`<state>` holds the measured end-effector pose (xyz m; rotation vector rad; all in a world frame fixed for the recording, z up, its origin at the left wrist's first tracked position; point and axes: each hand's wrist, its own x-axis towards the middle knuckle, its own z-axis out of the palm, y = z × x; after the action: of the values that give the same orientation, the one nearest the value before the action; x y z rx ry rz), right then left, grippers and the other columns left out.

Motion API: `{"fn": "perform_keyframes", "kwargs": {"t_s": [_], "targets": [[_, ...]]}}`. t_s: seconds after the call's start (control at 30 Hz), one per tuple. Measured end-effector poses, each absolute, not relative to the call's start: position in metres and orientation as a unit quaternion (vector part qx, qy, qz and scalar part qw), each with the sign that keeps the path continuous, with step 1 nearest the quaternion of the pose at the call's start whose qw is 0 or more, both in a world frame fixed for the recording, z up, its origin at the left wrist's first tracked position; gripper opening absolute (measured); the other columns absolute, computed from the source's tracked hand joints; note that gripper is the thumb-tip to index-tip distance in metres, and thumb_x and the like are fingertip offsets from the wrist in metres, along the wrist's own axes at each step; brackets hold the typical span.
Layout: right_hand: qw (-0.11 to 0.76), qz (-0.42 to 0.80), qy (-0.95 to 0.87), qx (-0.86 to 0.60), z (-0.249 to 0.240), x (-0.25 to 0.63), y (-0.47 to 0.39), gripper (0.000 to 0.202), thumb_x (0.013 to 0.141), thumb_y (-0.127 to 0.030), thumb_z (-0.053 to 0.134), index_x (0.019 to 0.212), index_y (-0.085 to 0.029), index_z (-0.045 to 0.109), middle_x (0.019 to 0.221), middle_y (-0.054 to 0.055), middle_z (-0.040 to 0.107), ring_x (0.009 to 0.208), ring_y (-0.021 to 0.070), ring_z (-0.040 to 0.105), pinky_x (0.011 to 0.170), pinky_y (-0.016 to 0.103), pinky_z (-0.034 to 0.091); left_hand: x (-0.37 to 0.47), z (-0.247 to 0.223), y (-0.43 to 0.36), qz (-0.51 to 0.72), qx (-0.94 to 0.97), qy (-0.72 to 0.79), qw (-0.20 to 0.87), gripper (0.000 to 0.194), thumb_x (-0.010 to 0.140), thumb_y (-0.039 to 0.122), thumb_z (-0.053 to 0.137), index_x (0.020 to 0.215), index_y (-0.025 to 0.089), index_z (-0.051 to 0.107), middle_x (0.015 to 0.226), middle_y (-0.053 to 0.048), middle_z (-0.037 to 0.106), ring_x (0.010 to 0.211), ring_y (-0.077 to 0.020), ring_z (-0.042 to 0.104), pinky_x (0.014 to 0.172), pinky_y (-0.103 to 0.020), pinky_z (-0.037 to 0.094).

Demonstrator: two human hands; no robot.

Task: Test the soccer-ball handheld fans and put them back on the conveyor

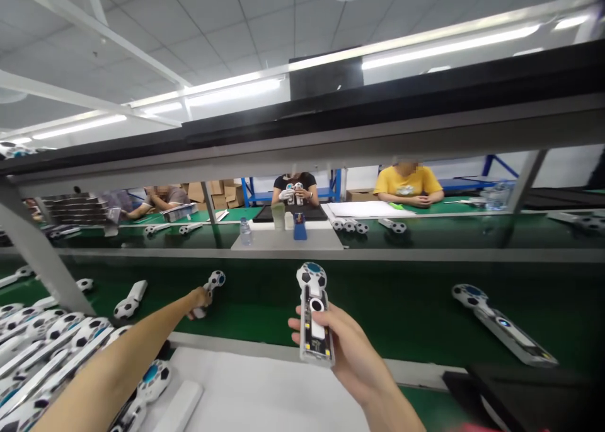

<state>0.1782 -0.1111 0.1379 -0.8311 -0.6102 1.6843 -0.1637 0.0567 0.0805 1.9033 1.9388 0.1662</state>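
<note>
My right hand [352, 353] is wrapped round a white device with a soccer-ball pattern [316, 315], held upright over the near edge of the green belt. Its rounded head shows a blue disc. A dark board with small yellow parts and a black-and-white ring shows along its handle. Farther left, my left hand [199, 299] reaches out over the belt, closed on a similar soccer-ball device [216, 280] whose head points away from me. The fingers partly hide its handle. Another such device [501, 321], with a lit spot on its handle, lies on the belt at the right.
Many soccer-ball devices [61, 331] are piled at the left, beside a white work surface [246, 388]. Dark trays [520, 394] stand at the near right. A metal post [47, 255] and overhead beam frame the belt [387, 293]. Several people sit across it.
</note>
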Motion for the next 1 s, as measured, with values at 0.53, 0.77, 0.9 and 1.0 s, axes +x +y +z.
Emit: {"fn": "perform_keyframes", "kwargs": {"t_s": [0.53, 0.77, 0.9, 1.0], "targets": [[0.565, 0.774, -0.222, -0.18, 0.147, 0.185, -0.123, 0.022, 0.079, -0.019, 0.068, 0.1, -0.014, 0.074, 0.102, 0.011, 0.072, 0.065, 0.0144, 0.06, 0.059, 0.025, 0.052, -0.062, 0.135, -0.094, 0.482, 0.35, 0.288, 0.75, 0.032, 0.09, 0.032, 0.047, 0.112, 0.011, 0.055, 0.094, -0.006, 0.057, 0.055, -0.0024, 0.045, 0.044, -0.008, 0.042], [0.564, 0.748, -0.302, -0.174, 0.161, 0.176, -0.144, 0.038, 0.076, -0.028, 0.075, 0.113, -0.017, 0.072, 0.095, 0.011, 0.071, 0.061, 0.0141, 0.056, 0.056, 0.024, 0.046, -0.053, 0.129, -0.126, 0.479, 0.288, 0.093, 0.824, 0.025, 0.084, 0.033, 0.061, 0.103, 0.016, 0.062, 0.116, -0.014, 0.064, 0.06, -0.0082, 0.06, 0.037, -0.013, 0.047], [0.546, 0.727, -0.345, -0.232, 0.161, 0.17, -0.148, 0.052, 0.076, -0.036, 0.076, 0.124, -0.018, 0.065, 0.085, 0.011, 0.07, 0.06, 0.0174, 0.06, 0.055, 0.026, 0.042, -0.048, 0.13, -0.137, 0.529, 0.385, 0.156, 0.74, 0.035, 0.085, 0.027, 0.067, 0.119, 0.026, 0.06, 0.116, -0.012, 0.065, 0.068, -0.0166, 0.065, 0.05, -0.026, 0.055], [0.559, 0.666, -0.393, -0.298, 0.156, 0.161, -0.147, 0.07, 0.073, -0.037, 0.079, 0.136, -0.022, 0.053, 0.089, 0.01, 0.071, 0.064, 0.0215, 0.063, 0.057, 0.03, 0.045, -0.046, 0.137, -0.142, 0.546, 0.434, 0.212, 0.685, 0.046, 0.083, 0.026, 0.07, 0.125, 0.032, 0.053, 0.114, -0.01, 0.065, 0.067, -0.0183, 0.066, 0.059, -0.033, 0.054]]}}
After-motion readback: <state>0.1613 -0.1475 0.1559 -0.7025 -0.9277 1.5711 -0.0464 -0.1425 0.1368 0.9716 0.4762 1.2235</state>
